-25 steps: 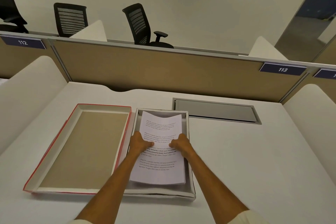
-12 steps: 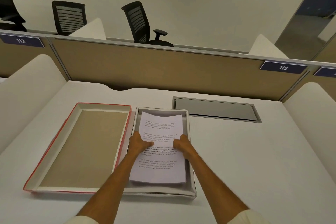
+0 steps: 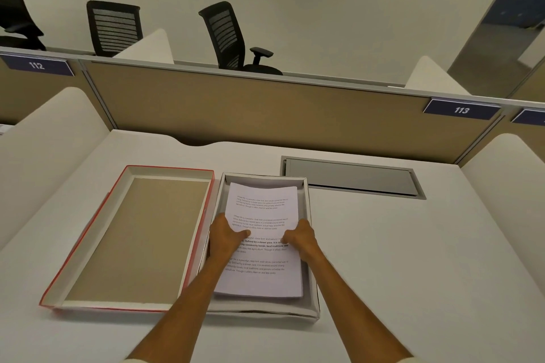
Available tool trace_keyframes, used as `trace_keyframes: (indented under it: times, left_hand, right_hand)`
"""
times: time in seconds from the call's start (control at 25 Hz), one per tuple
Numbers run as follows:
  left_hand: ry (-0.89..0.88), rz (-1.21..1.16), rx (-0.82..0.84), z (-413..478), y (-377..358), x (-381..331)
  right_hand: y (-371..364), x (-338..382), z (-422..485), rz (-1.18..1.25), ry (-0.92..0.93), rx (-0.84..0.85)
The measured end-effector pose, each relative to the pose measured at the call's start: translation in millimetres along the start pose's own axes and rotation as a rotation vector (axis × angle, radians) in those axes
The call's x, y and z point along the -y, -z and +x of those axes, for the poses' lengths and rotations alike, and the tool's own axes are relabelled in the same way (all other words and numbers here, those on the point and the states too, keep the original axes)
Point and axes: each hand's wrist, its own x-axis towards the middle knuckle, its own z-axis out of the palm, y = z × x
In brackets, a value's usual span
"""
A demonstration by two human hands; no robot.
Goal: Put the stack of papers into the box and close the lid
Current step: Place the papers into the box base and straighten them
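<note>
While gripped, papers between hands.

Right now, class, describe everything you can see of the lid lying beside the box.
The lid lies upside down on the white desk, left of the grey box and close alongside it. It is a shallow rectangular tray, seemingly cardboard: red outside edges, pale inner walls, a plain brown inside. It is empty. The left forearm crosses over its near right corner; contact is unclear.

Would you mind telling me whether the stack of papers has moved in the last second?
No, not noticeably. The stack of papers lies in the same place inside the box, its edges equally far from the box's walls, with both hands on it as before.
</note>
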Motion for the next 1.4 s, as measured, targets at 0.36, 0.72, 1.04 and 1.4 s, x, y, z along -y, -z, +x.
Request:
trace_keyframes:
  times: [0.36, 0.72, 1.04, 1.4]
  left_hand:
    - [0.023, 0.046, -0.043, -10.1, 3.2, -2.4]
    - [0.066, 0.085, 0.002, -5.2, 11.3, -1.9]
    - [0.086, 0.011, 0.034, -2.5, 15.1, -1.6]
    - [0.048, 0.187, 0.152, -4.8, 28.0, -14.4]
  right_hand:
    - [4.2, 0.2, 5.1, -0.001, -0.078, -0.017]
    - [6.7, -1.4, 9.9, 0.044, -0.123, -0.012]
    - [9.0, 2.0, 13.0, 0.028, -0.175, 0.004]
    - [15.2, 2.5, 14.5, -0.024, -0.124, 0.047]
